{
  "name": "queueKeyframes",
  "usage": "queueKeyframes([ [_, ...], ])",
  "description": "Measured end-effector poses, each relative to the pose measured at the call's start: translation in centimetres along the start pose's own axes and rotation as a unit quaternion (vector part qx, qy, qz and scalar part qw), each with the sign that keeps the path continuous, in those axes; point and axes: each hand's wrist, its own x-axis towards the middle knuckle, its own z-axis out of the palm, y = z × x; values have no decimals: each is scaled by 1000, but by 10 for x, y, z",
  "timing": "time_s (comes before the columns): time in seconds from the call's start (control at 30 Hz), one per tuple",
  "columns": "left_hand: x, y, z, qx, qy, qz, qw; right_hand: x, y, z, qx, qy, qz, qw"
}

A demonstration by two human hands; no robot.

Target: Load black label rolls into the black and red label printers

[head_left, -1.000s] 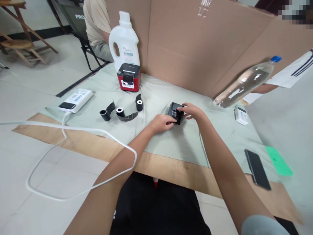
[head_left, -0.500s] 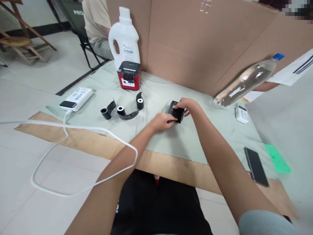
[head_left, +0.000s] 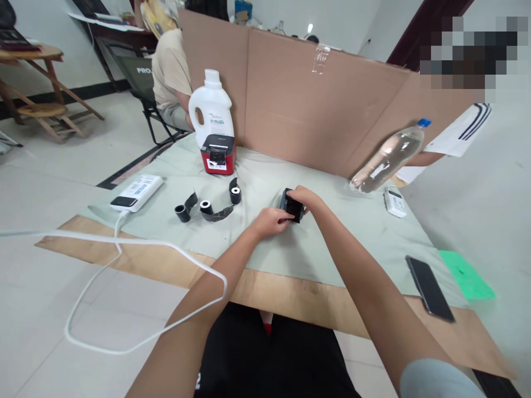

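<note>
A small black label printer (head_left: pixel 294 209) sits on the cloth in the middle, a dark glossy strip on its near face. My left hand (head_left: pixel 269 222) pinches its lower left edge, thumb and fingers together. From the right, my right hand (head_left: pixel 307 197) grips the printer's upper side, fingers bent over the top and behind; part of them is hidden. Left of my hands lie black label rolls: one with a short loose tail (head_left: pixel 182 213), one with a long unrolled strip (head_left: pixel 206 207), and one with a raised end (head_left: pixel 235 194). A red and black label printer (head_left: pixel 218 156) stands farther back.
A white detergent bottle (head_left: pixel 212 113) stands before a cardboard screen (head_left: pixel 298 105). A clear bottle (head_left: pixel 388 157) leans at right. A white power bank (head_left: pixel 136 192) trails a white cable (head_left: pixel 166 243) across my left arm. A phone (head_left: pixel 430 288) lies right. Two other people sit beyond the screen.
My right hand has shifted left, from the printer's right side to over its top. The left hand keeps its place at the lower edge. The head view has tilted up.
</note>
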Motion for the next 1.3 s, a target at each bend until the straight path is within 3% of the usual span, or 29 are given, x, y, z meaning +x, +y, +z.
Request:
queueKeyframes([
  [0.1,0,0,0,-4,-4,4,1000,2,-1,16,-51,43,16,998],
  [0.2,-2,0,1,-13,3,11,1000,-1,4,30,-66,91,-9,994],
  [0.3,-4,1,0,-25,7,10,1000,-7,21,28,-37,132,-48,989],
  [0.4,-6,2,0,-40,10,13,999,-8,61,6,-14,173,-54,983],
  [0.63,-6,5,0,-45,-7,-6,999,3,200,-79,6,282,-2,960],
  [0.77,-6,4,0,-44,-3,-4,999,2,248,-112,-7,330,-1,944],
  [0.9,-6,5,-1,-37,-3,-4,999,5,264,-123,-24,325,41,945],
  [1.17,-6,5,0,-45,-7,-7,999,34,283,-118,-32,289,119,949],
  [1.23,-6,4,0,-44,-4,-4,999,35,283,-117,-45,278,136,950],
  [1.3,-5,3,-1,-39,6,11,999,33,275,-111,-92,310,133,937],
])
